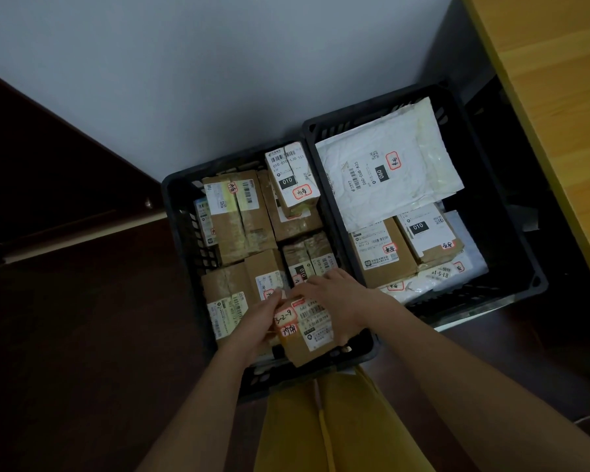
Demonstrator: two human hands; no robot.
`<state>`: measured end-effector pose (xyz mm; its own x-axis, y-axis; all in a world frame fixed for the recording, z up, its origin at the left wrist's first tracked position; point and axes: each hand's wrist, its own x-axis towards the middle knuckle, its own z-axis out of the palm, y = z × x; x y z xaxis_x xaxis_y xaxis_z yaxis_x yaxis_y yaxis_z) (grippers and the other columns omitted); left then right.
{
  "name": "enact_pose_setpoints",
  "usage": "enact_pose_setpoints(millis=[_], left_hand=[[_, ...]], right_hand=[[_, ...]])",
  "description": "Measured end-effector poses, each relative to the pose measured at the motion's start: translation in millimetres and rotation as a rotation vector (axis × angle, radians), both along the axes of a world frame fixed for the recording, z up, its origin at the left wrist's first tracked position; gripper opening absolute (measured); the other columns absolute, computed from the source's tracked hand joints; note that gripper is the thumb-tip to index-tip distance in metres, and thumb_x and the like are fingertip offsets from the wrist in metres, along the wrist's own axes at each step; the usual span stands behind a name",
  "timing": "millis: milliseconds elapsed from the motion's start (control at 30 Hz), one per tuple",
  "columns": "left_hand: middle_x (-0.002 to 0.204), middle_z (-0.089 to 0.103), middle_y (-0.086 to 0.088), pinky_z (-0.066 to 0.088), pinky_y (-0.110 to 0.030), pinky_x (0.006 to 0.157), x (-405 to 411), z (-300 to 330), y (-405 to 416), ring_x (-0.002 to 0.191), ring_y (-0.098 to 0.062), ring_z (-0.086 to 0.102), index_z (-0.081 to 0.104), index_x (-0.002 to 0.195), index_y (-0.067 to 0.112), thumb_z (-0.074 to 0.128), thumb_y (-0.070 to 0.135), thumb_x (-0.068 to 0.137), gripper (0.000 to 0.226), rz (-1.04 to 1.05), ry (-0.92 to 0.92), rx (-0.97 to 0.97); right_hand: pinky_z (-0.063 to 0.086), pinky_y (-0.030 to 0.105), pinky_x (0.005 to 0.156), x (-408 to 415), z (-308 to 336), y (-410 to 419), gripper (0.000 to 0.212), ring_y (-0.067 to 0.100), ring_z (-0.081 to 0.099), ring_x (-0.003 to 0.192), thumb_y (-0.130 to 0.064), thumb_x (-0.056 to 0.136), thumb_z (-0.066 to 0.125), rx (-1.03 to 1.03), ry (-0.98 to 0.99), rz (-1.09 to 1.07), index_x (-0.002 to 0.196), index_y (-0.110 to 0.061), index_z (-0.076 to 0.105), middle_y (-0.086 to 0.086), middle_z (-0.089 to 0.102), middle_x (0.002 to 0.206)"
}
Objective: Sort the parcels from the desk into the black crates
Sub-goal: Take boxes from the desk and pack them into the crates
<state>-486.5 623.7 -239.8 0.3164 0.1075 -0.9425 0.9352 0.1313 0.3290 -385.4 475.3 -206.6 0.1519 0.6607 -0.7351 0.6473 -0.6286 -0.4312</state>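
A small cardboard parcel (305, 330) with a white shipping label and red-bordered handwritten stickers sits at the near end of the left black crate (184, 212), tilted, its near corner over the crate's front rim. Both hands grip it: the left hand (258, 321) curls its fingers around the parcel's left side, thumb toward the top, and the right hand (334, 301) lies over its far and right edges with fingers bent down along the top. Around it the left crate is packed with other brown boxes, among them a taped box with a yellow-tinted label (237, 216) at the far left, a small box marked 010 (292, 177) propped up against the far right corner, and a low box with labels (232, 294) just left of the held parcel. The right black crate (511, 267) stands touching the left one, side by side, and holds a large white padded mailer (382, 175) lying across its far half, two brown boxes (382, 253) nearer the camera and flat white bags (433, 277) under them. Both crates stand on a dark floor (65, 335) against a pale wall (184, 80). The yellow-wood bench (556, 97) runs along the right edge, beside the right crate. Yellow trousers (331, 430) show below the forearms.
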Motion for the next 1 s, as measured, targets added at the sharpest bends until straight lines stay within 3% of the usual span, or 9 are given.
enact_pose_setpoints(millis=[67, 133, 200, 233, 300, 367, 467, 667, 1000], left_hand=[[0.101, 0.073, -0.001, 0.047, -0.035, 0.099, 0.1, -5.2, -1.9, 0.1, -0.018, 0.065, 0.068, 0.106, 0.022, 0.035, 0.053, 0.102, 0.045, -0.046, 0.002, -0.025], [0.096, 0.068, 0.002, 0.048, -0.021, 0.081, 2.7, -10.1, -4.9, 0.089, -0.01, 0.062, 0.064, 0.1, 0.023, 0.027, 0.046, 0.106, 0.044, -0.113, -0.02, -0.005], [0.104, 0.067, -0.001, 0.04, -0.014, 0.066, 8.5, -10.9, -9.3, 0.086, -0.008, 0.058, 0.061, 0.112, 0.024, 0.02, 0.044, 0.107, 0.046, -0.239, -0.022, 0.018], [0.114, 0.066, -0.003, 0.04, -0.015, 0.069, 10.3, -11.0, -10.1, 0.092, -0.011, 0.058, 0.06, 0.122, 0.024, 0.018, 0.048, 0.106, 0.051, -0.313, -0.02, 0.02], [0.138, 0.057, -0.001, 0.04, -0.027, 0.096, 7.5, -20.0, -6.5, 0.117, -0.017, 0.054, 0.053, 0.138, 0.031, 0.016, 0.068, 0.098, 0.066, -0.48, -0.009, 0.048], [0.155, 0.038, 0.0, 0.021, -0.048, 0.116, 0.8, -31.6, 1.1, 0.141, -0.026, 0.034, 0.03, 0.15, 0.045, 0.011, 0.072, 0.094, 0.065, -0.788, 0.016, 0.187], [0.162, 0.023, 0.001, 0.008, -0.053, 0.118, -7.8, -28.3, 8.9, 0.149, -0.026, 0.012, 0.009, 0.155, 0.043, 0.01, 0.056, 0.102, 0.054, -1.057, -0.034, 0.37], [0.16, 0.005, 0.027, 0.013, -0.054, 0.117, -15.5, -27.2, 14.2, 0.147, -0.025, 0.011, 0.021, 0.151, 0.049, 0.011, 0.053, 0.104, 0.048, -1.206, -0.086, 0.414], [0.161, 0.008, 0.025, 0.013, -0.054, 0.116, -10.4, -24.4, 9.2, 0.146, -0.028, 0.014, 0.024, 0.15, 0.049, 0.031, 0.055, 0.1, 0.05, -1.224, -0.064, 0.429]], right_hand=[[0.013, 0.044, 0.119, -5.3, -1.3, 0.5, 0.111, 0.026, 0.032, 0.129, -0.02, 0.061, 0.088, 0.001, -0.054, 0.016, 0.149, -0.031, 0.021, 0.0, 0.038, 0.14], [0.011, 0.047, 0.12, -10.3, -5.7, -0.5, 0.115, 0.028, 0.03, 0.133, -0.017, 0.061, 0.088, -0.036, -0.076, 0.019, 0.15, -0.031, 0.017, 0.0, 0.035, 0.143], [0.01, 0.049, 0.121, -13.2, -9.4, -6.6, 0.115, 0.029, 0.027, 0.137, -0.016, 0.062, 0.087, -0.081, -0.107, -0.003, 0.15, -0.03, 0.014, 0.002, 0.032, 0.145], [0.01, 0.049, 0.121, -13.8, -10.6, -11.2, 0.114, 0.03, 0.026, 0.138, -0.016, 0.063, 0.087, -0.097, -0.128, -0.018, 0.15, -0.03, 0.015, 0.002, 0.032, 0.145], [0.013, 0.047, 0.121, -15.8, -10.5, -19.3, 0.111, 0.029, 0.026, 0.138, -0.017, 0.063, 0.087, -0.122, -0.171, -0.03, 0.148, -0.028, 0.016, 0.003, 0.031, 0.145], [0.017, 0.046, 0.12, -19.4, -8.5, -21.6, 0.108, 0.03, 0.027, 0.137, -0.017, 0.065, 0.086, -0.136, -0.229, -0.007, 0.148, -0.028, 0.016, 0.005, 0.029, 0.145], [0.024, 0.046, 0.116, -24.8, -6.9, -17.4, 0.103, 0.03, 0.031, 0.134, -0.015, 0.068, 0.083, -0.167, -0.291, 0.026, 0.147, -0.026, 0.017, 0.006, 0.029, 0.145], [0.03, 0.046, 0.112, -22.5, -2.9, -20.5, 0.101, 0.031, 0.031, 0.131, -0.014, 0.07, 0.08, -0.239, -0.324, 0.05, 0.146, -0.025, 0.016, 0.008, 0.029, 0.143], [0.028, 0.05, 0.11, -37.5, -6.8, -2.8, 0.085, 0.037, 0.022, 0.139, -0.025, 0.083, 0.07, -0.32, -0.371, 0.083, 0.147, -0.021, 0.016, 0.013, 0.022, 0.15]])
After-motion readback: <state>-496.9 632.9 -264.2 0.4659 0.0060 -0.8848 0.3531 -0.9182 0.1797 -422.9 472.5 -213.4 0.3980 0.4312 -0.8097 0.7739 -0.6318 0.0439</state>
